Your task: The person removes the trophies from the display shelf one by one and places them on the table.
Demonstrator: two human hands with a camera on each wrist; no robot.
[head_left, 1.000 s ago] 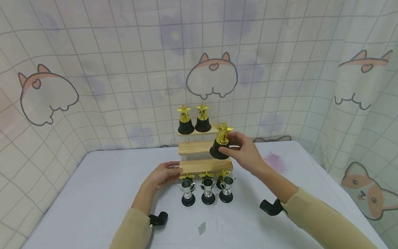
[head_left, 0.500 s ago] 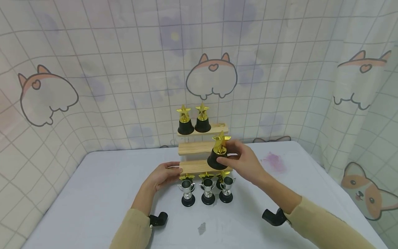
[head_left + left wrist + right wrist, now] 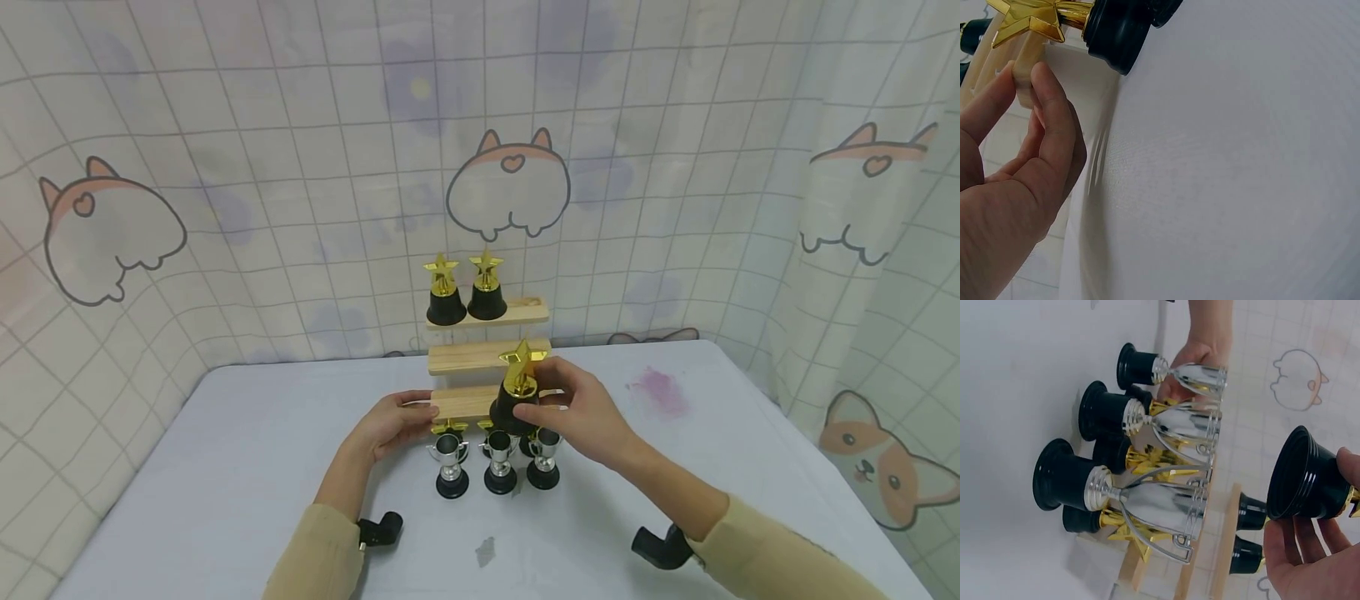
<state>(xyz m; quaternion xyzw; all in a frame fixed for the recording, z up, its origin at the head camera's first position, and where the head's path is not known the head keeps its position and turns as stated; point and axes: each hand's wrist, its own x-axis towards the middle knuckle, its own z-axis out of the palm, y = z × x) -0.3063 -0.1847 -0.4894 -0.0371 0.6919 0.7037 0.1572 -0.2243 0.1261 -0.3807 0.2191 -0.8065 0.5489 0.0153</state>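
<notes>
My right hand (image 3: 585, 412) grips a gold star trophy (image 3: 517, 387) with a black base, held a little tilted in front of the lowest wooden shelf (image 3: 459, 404). In the right wrist view, that trophy's black base (image 3: 1307, 478) shows at the right edge, clear of the other trophies. My left hand (image 3: 393, 423) pinches the left end of the same shelf; the left wrist view shows the shelf end (image 3: 1025, 72) between thumb and fingers. Two more star trophies (image 3: 445, 293) stand on the left and middle of the top shelf (image 3: 528, 311).
Three silver cup trophies (image 3: 499, 462) stand in a row on the white table (image 3: 262, 467) before the rack. Gold star trophies (image 3: 1154, 461) stand behind them, partly hidden. The middle shelf (image 3: 465, 357) carries no trophy in view. A patterned curtain (image 3: 300, 208) hangs behind.
My right hand has moved down and slightly left with the star trophy, from in front of the middle shelf to in front of the lowest one. The left hand keeps its place.
</notes>
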